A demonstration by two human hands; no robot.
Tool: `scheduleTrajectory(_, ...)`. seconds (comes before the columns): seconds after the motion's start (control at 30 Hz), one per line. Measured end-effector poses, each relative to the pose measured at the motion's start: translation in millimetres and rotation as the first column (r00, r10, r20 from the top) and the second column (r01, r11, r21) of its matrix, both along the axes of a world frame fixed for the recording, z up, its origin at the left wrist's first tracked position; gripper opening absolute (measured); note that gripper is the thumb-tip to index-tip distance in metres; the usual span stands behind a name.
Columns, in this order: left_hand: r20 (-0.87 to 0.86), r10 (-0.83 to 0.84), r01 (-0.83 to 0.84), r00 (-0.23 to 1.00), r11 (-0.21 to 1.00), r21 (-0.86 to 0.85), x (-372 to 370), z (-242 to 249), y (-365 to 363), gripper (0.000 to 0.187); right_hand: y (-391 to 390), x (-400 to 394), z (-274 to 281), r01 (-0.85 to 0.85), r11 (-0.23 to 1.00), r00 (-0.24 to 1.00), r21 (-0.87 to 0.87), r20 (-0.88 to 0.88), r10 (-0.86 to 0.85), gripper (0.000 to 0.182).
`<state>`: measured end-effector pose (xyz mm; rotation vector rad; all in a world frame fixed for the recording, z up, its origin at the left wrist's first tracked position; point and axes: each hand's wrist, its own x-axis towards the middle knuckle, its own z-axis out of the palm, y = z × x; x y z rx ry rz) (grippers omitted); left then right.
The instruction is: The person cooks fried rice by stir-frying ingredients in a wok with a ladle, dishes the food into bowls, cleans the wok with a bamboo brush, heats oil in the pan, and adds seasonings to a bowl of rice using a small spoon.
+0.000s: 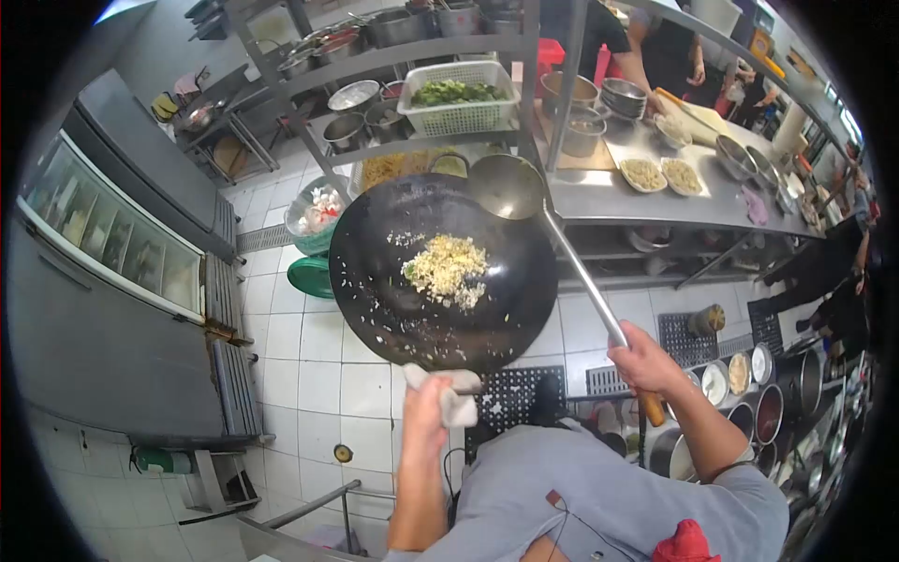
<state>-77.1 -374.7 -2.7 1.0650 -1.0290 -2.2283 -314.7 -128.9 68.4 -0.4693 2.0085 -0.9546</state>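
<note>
My left hand [426, 417] is closed around the near edge of a large black wok [379, 314], with a folded pale cloth [457, 409] between fingers and metal. In the wok lies a mound of yellow and white crumbly food [445, 267], with white bits scattered over the near and left side. My right hand [644, 360] grips the long handle of a steel ladle [506, 190] near its wooden end. The ladle's round bowl overlaps the wok's far right rim, away from the food.
Beyond the wok, a steel rack holds a basket of chopped greens [459, 92] and metal pots. Two filled white dishes [643, 175] stand on the steel counter [599, 208], where other people work. Steel containers [740, 372] line my right; a glass-topped fridge [112, 220] is left.
</note>
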Motion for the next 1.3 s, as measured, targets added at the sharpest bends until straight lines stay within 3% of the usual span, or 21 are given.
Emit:
scheduleTrajectory(0.03, 0.041, 0.012, -0.008, 0.999, 0.996, -0.087, 3.9, -6.5, 7.8, 0.024, -6.2, -0.4, 0.8, -0.003, 1.0, 0.999, -0.008, -0.051, 0.002, 0.018)
scheduleTrajectory(0.07, 0.128, -0.113, 0.136, 0.985, 0.973, -0.184, 14.4, 4.4, 15.6, 0.039, 13.6, -13.0, -48.3, -0.146, 0.988, 0.895, -0.055, -0.433, 0.108, 0.021)
scheduleTrajectory(0.13, 0.148, 0.025, 0.056, 0.989, 0.852, -0.521, 24.3, -41.1, 33.7, 0.064, -15.7, 4.1, -35.6, -0.177, 0.981, 0.939, 0.084, -0.285, 0.194, 0.022)
scheduleTrajectory(0.17, 0.241, 0.062, 0.101, 0.969, 0.789, -0.606, 19.2, -37.6, 34.8, 0.069, -27.5, 16.9, -30.2, -0.185, 0.971, 0.956, 0.15, -0.202, 0.213, 0.023)
scheduleTrajectory(0.2, 0.331, 0.112, 0.153, 0.937, 0.72, -0.677, 13.9, -34.6, 35.8, 0.075, -49.9, 32.5, -31.2, -0.187, 0.966, 0.981, 0.18, -0.025, 0.195, 0.022)
scheduleTrajectory(0.23, 0.487, 0.166, 0.241, 0.857, 0.707, -0.665, -2.4, -39.0, 28.2, 0.077, -61.0, 47.6, -35.3, -0.098, 0.995, 0.95, 0.032, 0.299, 0.084, 0.017)
scheduleTrajectory(0.27, 0.484, 0.084, 0.185, 0.871, 0.857, -0.481, -16.1, -34.4, 3.5, 0.079, -73.5, 60.3, -49.6, -0.04, 0.998, 0.885, -0.052, 0.461, 0.059, 0.011)
scheduleTrajectory(0.3, 0.414, 0.051, 0.164, 0.909, 0.869, -0.467, -24.5, -39.2, -24.0, 0.069, -75.4, 61.5, -66.5, 0.032, 0.995, 0.77, -0.09, 0.637, 0.033, 0.009)
scheduleTrajectory(0.33, 0.092, -0.055, 0.082, 0.994, 0.944, -0.321, -25.7, -46.9, -44.4, 0.047, -76.6, 59.2, -81.6, 0.114, 0.988, 0.619, -0.108, 0.786, 0.015, 0.008)
scheduleTrajectory(0.37, 0.09, -0.083, 0.099, 0.992, 0.976, -0.194, -11.7, -43.0, -48.9, 0.04, -73.5, 58.2, -90.0, 0.198, 0.975, 0.438, -0.101, 0.899, 0.004, 0.007)
scheduleTrajectory(0.47, 0.093, -0.105, 0.092, 0.99, 0.987, 0.131, 6.9, -28.9, -41.2, 0.025, -32.2, 46.7, -89.2, 0.387, 0.92, 0.171, -0.055, 0.985, -0.014, 0.006)
scheduleTrajectory(0.5, 0.103, -0.068, 0.047, 0.992, 0.98, 0.193, 14.3, -32.2, -26.5, 0.023, -15.7, 40.4, -81.3, 0.411, 0.909, 0.234, -0.066, 0.972, -0.035, 0.005)
scheduleTrajectory(0.6, 0.133, -0.05, 0.018, 0.99, 0.973, 0.228, 16.4, -20.2, 8.5, 0.022, 30.7, 5.9, -45.0, 0.493, 0.857, 0.488, -0.151, 0.863, -0.129, 0.005)
scheduleTrajectory(0.67, 0.122, -0.046, 0.016, 0.991, 0.972, 0.236, 9.2, -12.3, 20.3, 0.02, 47.3, -34.4, -28.3, 0.477, 0.829, 0.744, -0.291, 0.637, -0.204, 0.007)
scheduleTrajectory(0.7, 0.104, -0.032, 0.006, 0.994, 0.97, 0.245, 3.6, -13.1, 26.9, 0.02, 53.3, -59.2, -18.6, 0.452, 0.858, 0.852, -0.244, 0.401, -0.336, 0.008)
scheduleTrajectory(0.73, 0.085, -0.054, 0.031, 0.995, 0.97, 0.242, -8.0, -13.4, 32.8, 0.021, 61.2, -90.0, -16.2, 0.354, 0.91, 0.935, -0.218, 0.116, -0.336, 0.01)
scheduleTrajectory(0.8, 0.061, -0.066, 0.05, 0.996, 0.971, 0.235, -33.3, -9.9, 41.2, 0.022, 69.3, -146.6, -19.6, 0.388, 0.92, 0.857, -0.054, -0.346, -0.381, 0.02)
scheduleTrajectory(0.9, 0.006, -0.154, 0.146, 0.988, 0.948, 0.284, -70.8, -17.0, 36.0, 0.019, 76.8, -215.0, -44.2, 0.416, 0.909, 0.793, -0.019, -0.482, -0.372, 0.025)
scheduleTrajectory(1.0, -0.026, -0.237, 0.234, 0.971, 0.925, 0.3, -112.9, -11.9, 35.0, 0.02, 77.3, -253.4, -80.0, 0.362, 0.928, 0.74, 0.088, -0.633, -0.228, 0.025)
scheduleTrajectory(1.1, -0.036, -0.27, 0.268, 0.962, 0.918, 0.292, -141.1, -15.4, 33.7, 0.022, 70.9, -256.5, -77.0, 0.435, 0.893, 0.79, 0.115, -0.524, -0.317, 0.031)
scheduleTrajectory(1.3, -0.006, -0.322, 0.305, 0.947, 0.892, 0.333, -149.1, -33.7, 17.4, 0.024, 65.5, -254.1, -86.5, 0.467, 0.869, 0.693, 0.163, -0.678, -0.245, 0.024)
